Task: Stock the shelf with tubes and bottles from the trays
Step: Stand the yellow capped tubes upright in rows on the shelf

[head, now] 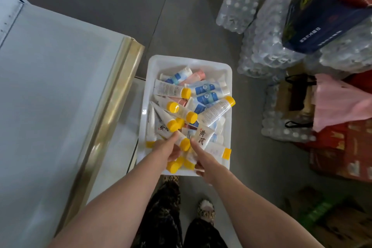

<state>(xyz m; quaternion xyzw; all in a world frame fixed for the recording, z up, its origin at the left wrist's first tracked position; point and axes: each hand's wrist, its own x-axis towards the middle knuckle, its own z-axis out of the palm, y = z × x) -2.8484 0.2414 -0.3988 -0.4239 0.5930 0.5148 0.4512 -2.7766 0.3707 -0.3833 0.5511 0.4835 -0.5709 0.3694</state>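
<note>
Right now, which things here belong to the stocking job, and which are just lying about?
Job:
white tray
yellow-capped tubes
blue-labelled tubes
shelf
left hand, right hand in the tray

Lying about:
shrink-wrapped water bottles
dark blue box
pink bag

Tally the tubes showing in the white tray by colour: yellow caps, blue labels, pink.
Yellow-capped tubes: at least 10
Blue-labelled tubes: 4
Pink tubes: 2
Total: at least 16; more lie hidden underneath.

grey floor; white tray, shrink-wrapped bottle packs, boxes
</note>
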